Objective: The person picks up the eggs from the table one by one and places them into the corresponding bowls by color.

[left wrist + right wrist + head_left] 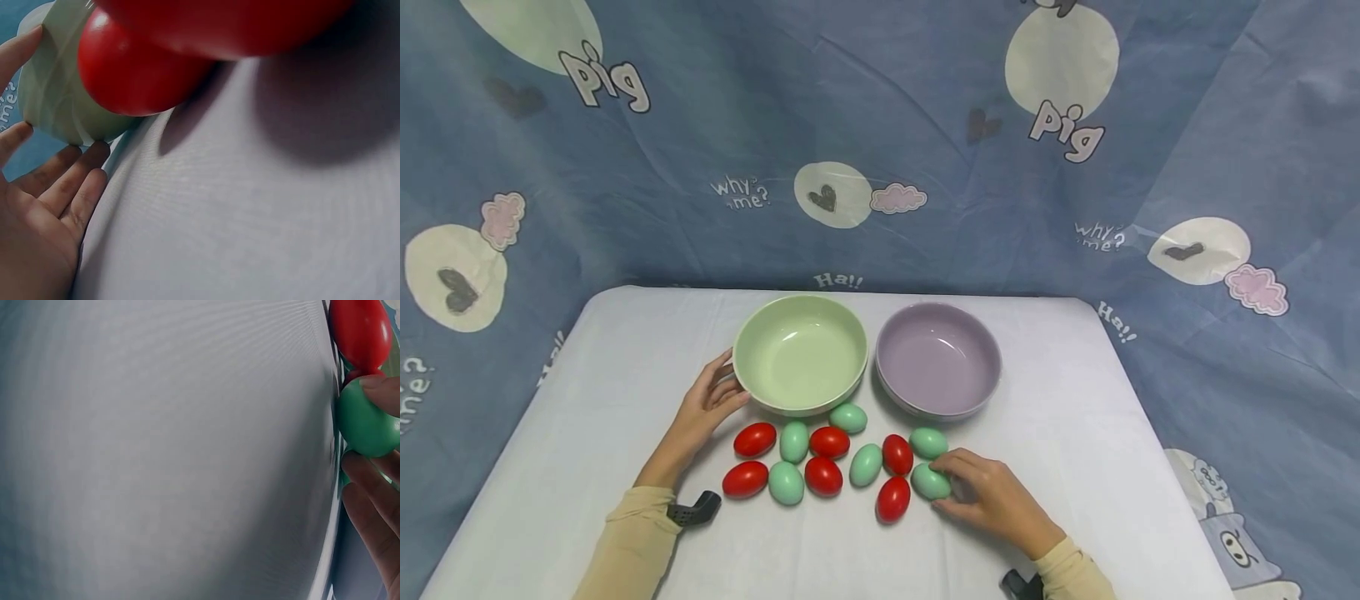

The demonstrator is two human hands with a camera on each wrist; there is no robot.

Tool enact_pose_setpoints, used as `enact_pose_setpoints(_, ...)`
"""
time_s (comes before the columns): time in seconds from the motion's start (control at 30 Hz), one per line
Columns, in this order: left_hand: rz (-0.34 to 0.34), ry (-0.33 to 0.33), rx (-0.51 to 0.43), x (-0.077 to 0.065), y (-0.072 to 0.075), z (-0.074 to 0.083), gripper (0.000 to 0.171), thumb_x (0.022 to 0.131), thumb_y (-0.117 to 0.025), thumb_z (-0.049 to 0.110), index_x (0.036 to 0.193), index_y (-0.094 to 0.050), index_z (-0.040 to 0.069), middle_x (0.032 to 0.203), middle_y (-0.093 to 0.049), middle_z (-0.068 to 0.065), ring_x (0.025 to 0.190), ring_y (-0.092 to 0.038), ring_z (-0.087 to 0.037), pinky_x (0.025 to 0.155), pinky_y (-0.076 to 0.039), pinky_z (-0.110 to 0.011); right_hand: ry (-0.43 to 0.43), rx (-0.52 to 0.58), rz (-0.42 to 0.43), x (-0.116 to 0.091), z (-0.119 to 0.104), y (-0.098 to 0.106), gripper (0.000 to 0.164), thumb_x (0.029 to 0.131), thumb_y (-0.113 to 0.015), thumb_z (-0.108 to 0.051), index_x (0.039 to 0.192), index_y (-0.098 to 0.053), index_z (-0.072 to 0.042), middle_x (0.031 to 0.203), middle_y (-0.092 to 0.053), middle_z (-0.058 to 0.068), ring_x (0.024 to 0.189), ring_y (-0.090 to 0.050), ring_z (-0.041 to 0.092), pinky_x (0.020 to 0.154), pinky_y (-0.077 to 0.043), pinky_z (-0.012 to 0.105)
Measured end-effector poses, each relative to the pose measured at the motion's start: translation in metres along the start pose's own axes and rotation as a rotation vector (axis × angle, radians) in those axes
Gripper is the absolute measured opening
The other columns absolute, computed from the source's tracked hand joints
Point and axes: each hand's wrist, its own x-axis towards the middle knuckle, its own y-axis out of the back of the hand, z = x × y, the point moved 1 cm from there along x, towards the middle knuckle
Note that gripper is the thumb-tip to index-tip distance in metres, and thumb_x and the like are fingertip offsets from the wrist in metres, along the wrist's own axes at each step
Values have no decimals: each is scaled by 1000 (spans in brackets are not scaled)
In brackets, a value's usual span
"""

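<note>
All the eggs (823, 477) lay outside the green bowl (801, 354) and purple bowl (938, 358) mid-frame, the left hand (702, 408) resting loosely spread against the former, the right hand (988, 496) pinching a green egg (927, 482), lower right of centre.

Bright head view, dim wrist views

Small glints sit mid-frame in the green bowl (801, 362) and purple bowl (938, 367). Left wrist: soft, dark shadow, upper right. Right wrist: greyed, blurry white cloth (156, 456), broad shadow lower right.
</note>
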Motion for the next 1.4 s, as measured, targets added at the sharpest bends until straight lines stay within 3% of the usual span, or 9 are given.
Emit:
enact_pose_setpoints(0.2, -11, -12, -16, 0, 1, 0, 80, 101, -68, 19, 166, -22, 29, 161, -38, -22, 122, -52, 15, 99, -45, -3, 9, 22, 7, -2, 1, -3, 47, 76, -92, -20, 119, -71, -19, 116, -72, -11, 104, -70, 5, 99, -48, 6)
enact_pose_setpoints(0.3, -14, -14, -19, -1, 1, 0, 80, 101, -68, 19, 166, -22, 29, 161, -38, -22, 123, -52, 14, 100, -45, -3, 10, 40, 8, -2, 1, -3, 46, 77, -91, -19, 119, -71, -18, 116, -73, -10, 101, -69, 3, 97, -47, 5)
enact_pose_setpoints(0.67, -26, -10, -16, -2, 2, 1, 78, 103, -66, 20, 166, -21, 28, 163, -37, -22, 123, -52, 14, 99, -45, -3, -6, 92, 13, 0, 2, 0, 47, 77, -90, -16, 119, -71, -17, 115, -74, -9, 97, -70, 2, 83, -61, 22)
enact_pose_setpoints(1.0, -41, 17, -10, -2, 3, 1, 74, 104, -63, 26, 165, -22, 33, 164, -37, -17, 125, -51, 14, 100, -43, -4, 46, 124, 40, 11, 2, 9, 47, 76, -89, -10, 119, -70, -13, 114, -74, -4, 98, -71, 8, 80, -63, 25)
enact_pose_setpoints(1.4, -44, 37, 5, -2, 5, 2, 71, 105, -62, 30, 164, -23, 36, 165, -38, -13, 126, -51, 13, 100, -43, -5, 93, 165, 54, 42, -7, 24, 48, 76, -89, -8, 120, -70, -11, 116, -74, -1, 100, -71, 11, 79, -64, 28)
